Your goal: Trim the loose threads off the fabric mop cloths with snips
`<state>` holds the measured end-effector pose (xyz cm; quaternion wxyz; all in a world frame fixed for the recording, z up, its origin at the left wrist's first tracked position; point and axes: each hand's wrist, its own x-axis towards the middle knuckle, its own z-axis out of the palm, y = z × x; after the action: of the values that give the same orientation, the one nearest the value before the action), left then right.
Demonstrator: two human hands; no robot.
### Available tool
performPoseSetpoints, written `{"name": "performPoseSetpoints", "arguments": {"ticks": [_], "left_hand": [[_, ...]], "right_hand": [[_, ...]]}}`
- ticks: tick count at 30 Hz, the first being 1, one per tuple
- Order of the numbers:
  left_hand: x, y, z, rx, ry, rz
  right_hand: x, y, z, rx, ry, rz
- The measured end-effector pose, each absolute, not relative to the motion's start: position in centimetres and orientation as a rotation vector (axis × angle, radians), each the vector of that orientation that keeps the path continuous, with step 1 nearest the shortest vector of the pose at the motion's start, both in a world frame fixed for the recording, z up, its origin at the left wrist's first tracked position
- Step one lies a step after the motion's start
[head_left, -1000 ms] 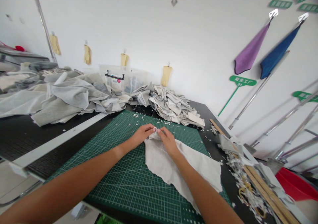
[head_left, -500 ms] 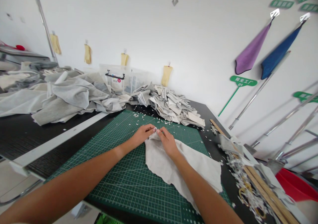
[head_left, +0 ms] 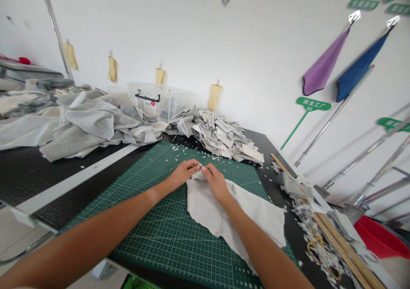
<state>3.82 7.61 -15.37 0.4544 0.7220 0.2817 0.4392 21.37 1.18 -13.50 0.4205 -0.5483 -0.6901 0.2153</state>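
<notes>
A piece of pale grey fabric (head_left: 235, 216) lies flat on a green cutting mat (head_left: 160, 233), its ragged edge reaching toward the mat's near right side. The left hand (head_left: 182, 173) and right hand (head_left: 217, 183) are closed on its top corner, pinching the cloth between them, and their fingertips hide the very tip. Both forearms run in from the bottom and are cut off by the frame.

The mat's left side is open grid, and small white scraps dot its far edge. Beyond it, on the black counter (head_left: 22, 182), sit a crumpled heap of fabric offcuts (head_left: 219, 135) and a larger pile of grey cloth (head_left: 89, 126). To the right, strewn scraps (head_left: 312, 225) half bury yellow-handled scissors (head_left: 315, 250), beside long wooden strips (head_left: 342, 248). A red tub (head_left: 381, 237) is cut off at the corner.
</notes>
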Motion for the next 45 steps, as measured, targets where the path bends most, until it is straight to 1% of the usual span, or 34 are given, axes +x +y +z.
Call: {"name": "performPoseSetpoints", "arguments": {"ticks": [24, 45], "left_hand": [[3.57, 7.59, -15.23, 1.762, 0.738, 1.016], [3.58, 7.48, -15.32, 1.759, 0.731, 1.040]], "right_hand": [[21.38, 1.34, -13.78, -1.394, -1.751, 0.495], [21.45, 1.40, -14.08, -1.390, -1.811, 0.441]]}}
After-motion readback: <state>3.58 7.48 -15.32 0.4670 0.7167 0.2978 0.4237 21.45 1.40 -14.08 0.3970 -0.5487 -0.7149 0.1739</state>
